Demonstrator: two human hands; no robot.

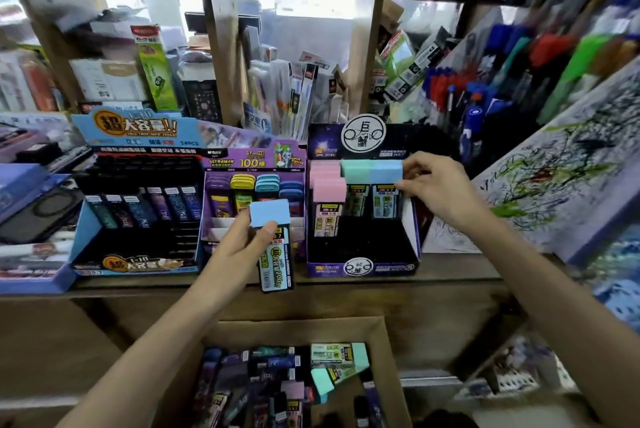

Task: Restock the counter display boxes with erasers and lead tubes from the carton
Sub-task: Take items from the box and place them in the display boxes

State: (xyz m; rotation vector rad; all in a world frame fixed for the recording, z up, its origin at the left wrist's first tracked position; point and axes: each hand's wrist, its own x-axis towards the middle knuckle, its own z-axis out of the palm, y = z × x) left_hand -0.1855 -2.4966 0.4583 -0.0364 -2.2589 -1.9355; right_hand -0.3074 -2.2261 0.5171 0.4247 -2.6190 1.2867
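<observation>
Blue-capped lead tube [275, 247] stands upright in the left hand [242, 244], gripped between thumb and fingers, above the carton [389, 341]. The right hand [436, 185] pinches the boxed blue tube [386, 173] in the purple display box [363, 270], just right of the left hand.

Scribbled paper [561, 164] at right — blue and red pens [446, 88] just left.

Two limbs in view: left hand [239, 247] and right hand [439, 186], both bare. Left forearm [156, 334] and right forearm [540, 289] are uncovered along their whole visible length, down to the lower frame edge. Fingers [414, 167] slender — nail detail too blurred to judge.
</observation>
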